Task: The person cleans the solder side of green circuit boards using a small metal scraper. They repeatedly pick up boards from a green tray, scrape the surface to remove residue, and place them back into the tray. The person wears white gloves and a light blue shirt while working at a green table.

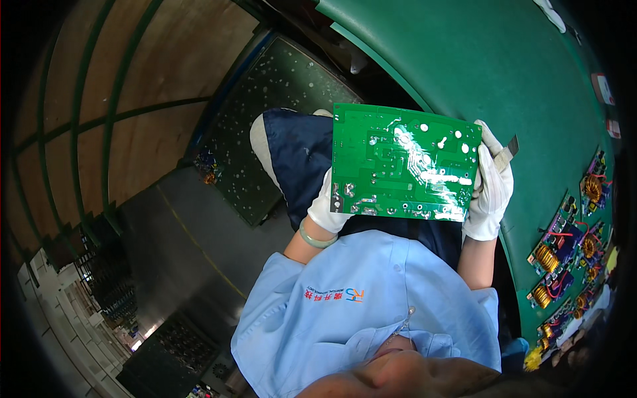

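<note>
A large green circuit board (398, 166) is held up in front of my chest, its solder side with shiny silver patches facing the camera. My left hand (326, 211), in a white glove, grips its lower left edge; most of the fingers are hidden behind the board. At the right edge, my white-gloved right hand (492, 189) is closed on the board. A small flat tool (511, 151) with a pale grip and a dark grey end sticks out between the right fingers; its exact kind cannot be made out.
A green-topped workbench (464, 46) curves along the right. Several circuit assemblies (548, 257) with copper coils and red wires lie on it. On the left stand a speckled green surface (292, 73), with a small assembly (210, 167) at its corner, and wooden panels (172, 60) with green bars.
</note>
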Demonstrator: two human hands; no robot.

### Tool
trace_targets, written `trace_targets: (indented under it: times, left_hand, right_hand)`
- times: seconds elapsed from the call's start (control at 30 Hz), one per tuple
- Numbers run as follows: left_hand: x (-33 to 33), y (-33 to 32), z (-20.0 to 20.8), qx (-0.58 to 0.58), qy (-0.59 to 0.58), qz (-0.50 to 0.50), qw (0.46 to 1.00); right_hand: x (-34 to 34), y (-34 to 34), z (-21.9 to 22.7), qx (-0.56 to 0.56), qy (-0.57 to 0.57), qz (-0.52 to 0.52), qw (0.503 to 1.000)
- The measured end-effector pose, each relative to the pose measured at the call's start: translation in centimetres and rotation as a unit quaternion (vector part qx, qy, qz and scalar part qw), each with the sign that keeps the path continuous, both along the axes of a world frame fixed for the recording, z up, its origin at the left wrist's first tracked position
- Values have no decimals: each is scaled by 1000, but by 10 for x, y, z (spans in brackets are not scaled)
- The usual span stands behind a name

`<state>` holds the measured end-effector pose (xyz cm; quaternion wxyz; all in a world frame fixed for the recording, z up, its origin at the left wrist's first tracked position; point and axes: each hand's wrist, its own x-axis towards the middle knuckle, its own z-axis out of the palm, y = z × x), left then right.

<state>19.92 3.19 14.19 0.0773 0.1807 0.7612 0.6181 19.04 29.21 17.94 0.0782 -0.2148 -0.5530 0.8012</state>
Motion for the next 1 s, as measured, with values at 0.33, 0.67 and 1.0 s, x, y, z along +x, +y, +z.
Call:
trace_targets:
  times: [0.33, 0.67, 1.0]
  left_hand:
    - [-5, -1, -5, 43, -55, 10, 997]
    - [6, -15, -22, 222, -260, 82, 936]
    - [12, -23, -47, 505, -346, 71, 788]
  right_hand:
    - [4, -4, 2, 4, -35, -13, 999]
    - [4, -12, 5, 21, -10, 0, 1000]
    - [-2, -24, 9, -13, 19, 58, 998]
